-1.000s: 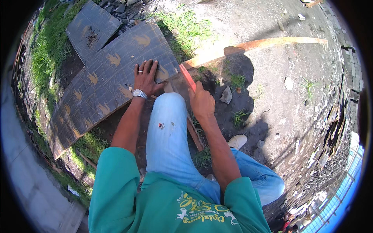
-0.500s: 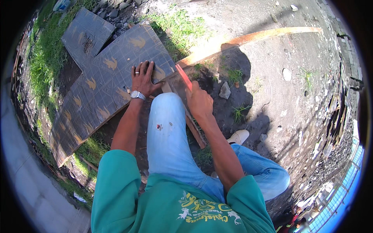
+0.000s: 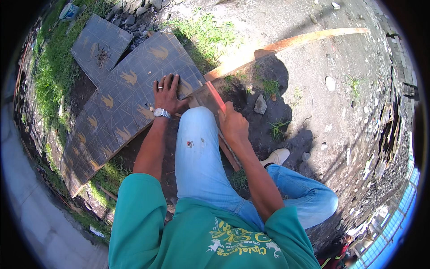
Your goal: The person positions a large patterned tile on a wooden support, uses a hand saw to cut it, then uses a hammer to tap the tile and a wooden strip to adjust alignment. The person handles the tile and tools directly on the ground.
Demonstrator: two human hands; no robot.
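My left hand lies flat with fingers spread on a dark, film-faced plywood board printed with tan bird marks. A ring and a silver watch are on that hand and wrist. In my right fist is a long, narrow red tool; its exact kind does not show. Its far end meets the board's right edge, near the corner. My bent knee in blue jeans is between my arms, close to the board's edge. Below the board, a wooden piece partly shows beside my knee.
A long timber strip runs from the board's right side across the ground. Grass and rubble are beyond the board. A stone sits right of my fist. At the far left stands a bucket; a person shows at lower right.
My right hand and the red tool have come slightly back toward me. My left hand stays on the board. The whole view has shifted a little.
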